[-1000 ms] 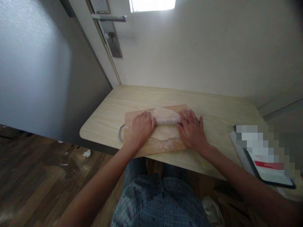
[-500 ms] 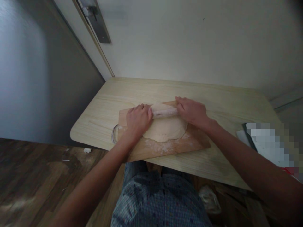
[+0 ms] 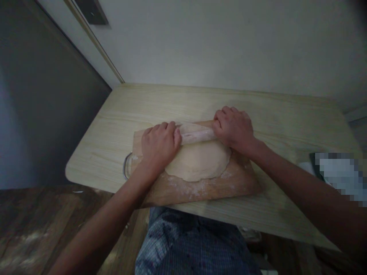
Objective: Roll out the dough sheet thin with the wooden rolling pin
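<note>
A flattened sheet of pale dough [image 3: 199, 162] lies on a wooden cutting board [image 3: 200, 193] dusted with flour. Across the far part of the dough rests a floury rolling pin [image 3: 197, 137]. My left hand [image 3: 160, 145] is closed around the pin's left end, and my right hand [image 3: 233, 128] is wrapped over its right end. Both ends of the pin are hidden under my fingers. Some of the dough's far edge shows beyond the pin, and its left and right sides are partly covered by my hands.
The board sits on a light wood-grain table [image 3: 97, 152], its metal handle [image 3: 125, 166] on the left. A blurred-out item [image 3: 341, 173] lies at the table's right. Behind the table rises a pale wall or door [image 3: 215, 46]. My checked clothing [image 3: 195, 244] is close to the near edge.
The camera view has shifted, so the table and board appear lower and larger. My right hand's fingers have curled more tightly over the rolling pin. Both hands remain on the pin.
</note>
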### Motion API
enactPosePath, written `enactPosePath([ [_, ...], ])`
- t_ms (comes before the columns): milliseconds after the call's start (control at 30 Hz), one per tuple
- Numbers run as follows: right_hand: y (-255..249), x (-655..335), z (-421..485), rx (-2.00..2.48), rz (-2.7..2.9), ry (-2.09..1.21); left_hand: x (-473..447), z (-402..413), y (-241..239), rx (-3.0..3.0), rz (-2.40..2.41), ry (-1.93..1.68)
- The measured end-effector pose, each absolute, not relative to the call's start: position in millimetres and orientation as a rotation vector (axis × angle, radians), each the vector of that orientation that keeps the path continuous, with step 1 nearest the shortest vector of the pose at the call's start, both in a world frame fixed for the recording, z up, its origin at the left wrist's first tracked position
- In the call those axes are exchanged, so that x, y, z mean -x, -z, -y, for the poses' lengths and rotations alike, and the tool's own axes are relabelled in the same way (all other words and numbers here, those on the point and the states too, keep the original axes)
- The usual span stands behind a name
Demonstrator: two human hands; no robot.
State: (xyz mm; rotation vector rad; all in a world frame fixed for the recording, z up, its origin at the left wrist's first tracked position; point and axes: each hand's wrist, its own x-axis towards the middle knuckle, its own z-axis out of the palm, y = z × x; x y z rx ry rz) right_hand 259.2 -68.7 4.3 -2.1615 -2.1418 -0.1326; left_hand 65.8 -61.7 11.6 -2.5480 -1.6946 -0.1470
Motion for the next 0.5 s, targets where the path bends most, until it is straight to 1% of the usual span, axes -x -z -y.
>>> enactPosePath([
  [333, -5.2, -262.0, 39.5, 2.291, 1.966, -0.032, -70.0, 40.1, -19.1, 2.583, 1.817, 0.055],
  [500, 0.0, -265.3, 21.0, 2.272, 1.913, -0.087, -70.6, 19.6, -17.8, 2.550, 1.927, 0.113],
])
